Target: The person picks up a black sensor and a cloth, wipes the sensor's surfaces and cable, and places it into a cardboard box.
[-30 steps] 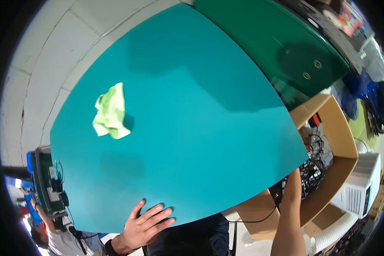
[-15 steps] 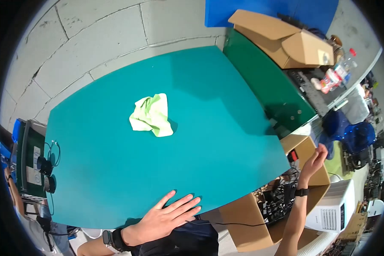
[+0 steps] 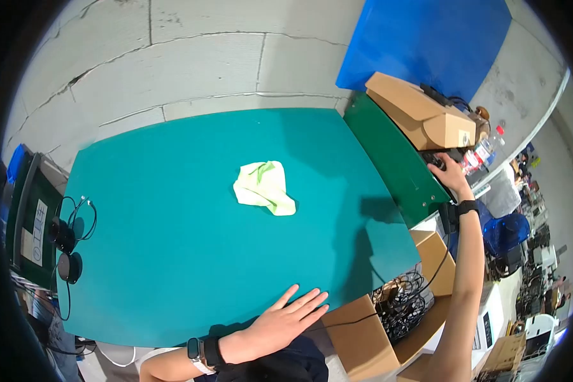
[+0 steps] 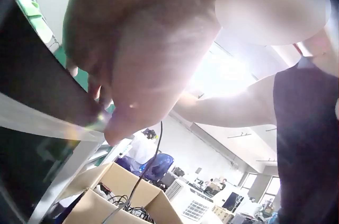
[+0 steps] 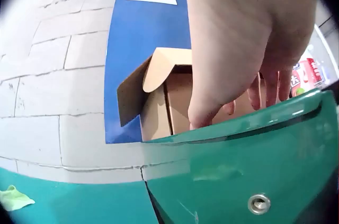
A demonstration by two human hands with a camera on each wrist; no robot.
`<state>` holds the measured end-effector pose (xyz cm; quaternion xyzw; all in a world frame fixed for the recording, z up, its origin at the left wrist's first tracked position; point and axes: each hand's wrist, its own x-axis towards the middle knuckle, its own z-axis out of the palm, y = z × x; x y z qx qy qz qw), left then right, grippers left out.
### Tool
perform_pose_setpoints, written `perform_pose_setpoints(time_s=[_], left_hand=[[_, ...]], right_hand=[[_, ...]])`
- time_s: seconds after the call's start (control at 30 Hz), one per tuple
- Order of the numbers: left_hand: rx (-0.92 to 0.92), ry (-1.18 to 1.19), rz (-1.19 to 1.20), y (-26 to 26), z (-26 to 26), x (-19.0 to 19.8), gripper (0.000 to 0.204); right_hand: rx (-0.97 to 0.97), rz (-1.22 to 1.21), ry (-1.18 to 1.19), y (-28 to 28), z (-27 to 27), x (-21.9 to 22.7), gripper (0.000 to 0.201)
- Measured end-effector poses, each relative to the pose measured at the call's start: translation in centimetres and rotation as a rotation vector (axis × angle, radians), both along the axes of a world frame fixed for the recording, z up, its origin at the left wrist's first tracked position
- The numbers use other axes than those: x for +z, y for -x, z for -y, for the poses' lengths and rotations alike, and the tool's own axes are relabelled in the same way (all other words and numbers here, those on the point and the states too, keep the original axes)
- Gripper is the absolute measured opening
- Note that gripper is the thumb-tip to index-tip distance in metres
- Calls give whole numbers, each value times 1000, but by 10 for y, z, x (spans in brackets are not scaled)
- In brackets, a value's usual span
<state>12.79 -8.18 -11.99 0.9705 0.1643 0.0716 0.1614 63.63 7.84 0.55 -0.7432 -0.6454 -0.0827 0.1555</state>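
Teal desk (image 3: pixel 172 254) w/ crumpled green cloth (image 3: pixel 265 186) mid-surface, apart from both hands: prob. light, soft, pinch any fold. Left hand (image 3: pixel 285 319) flat at near edge, fingers straight. Right hand (image 3: pixel 447 173) on green desk (image 3: pixel 395 159), fingers relaxed, holding nothing.

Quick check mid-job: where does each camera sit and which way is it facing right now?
Head: worn high, looking down on the teal table, green cloth, left hand and right hand.
Left wrist: under the left hand, looking up past its palm.
Right wrist: behind the right hand, facing the cardboard box.
Head and right wrist share the box and cloth.
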Motion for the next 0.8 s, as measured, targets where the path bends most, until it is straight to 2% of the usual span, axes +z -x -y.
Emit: perform_pose_setpoints(time_s=[0.03,0.17,0.37,0.43,0.5,0.57,0.63,0.8], left_hand=[[11,-4,8,0,0,-1,71],[15,-15,1,0,1,-5,66],[1,66,10,1,-1,0,61],[6,50,18,1,0,-2,60],[14,61,50,0,1,-7,60],[53,74,69,-3,1,-11,59],[24,88,150,-2,1,-12,56],[-9,257,263,10,3,-18,46]], right_hand=[[-63,-17,68,7,-2,4,61],[-72,-3,66,-10,-16,-1,58],[-116,-79,185,10,-5,13,58],[-29,35,88,-7,-10,4,55],[-62,52,123,-7,-11,6,57],[-2,80,122,-11,-8,8,56],[135,24,136,-25,-9,3,50],[244,-17,148,-91,-25,-18,51]])
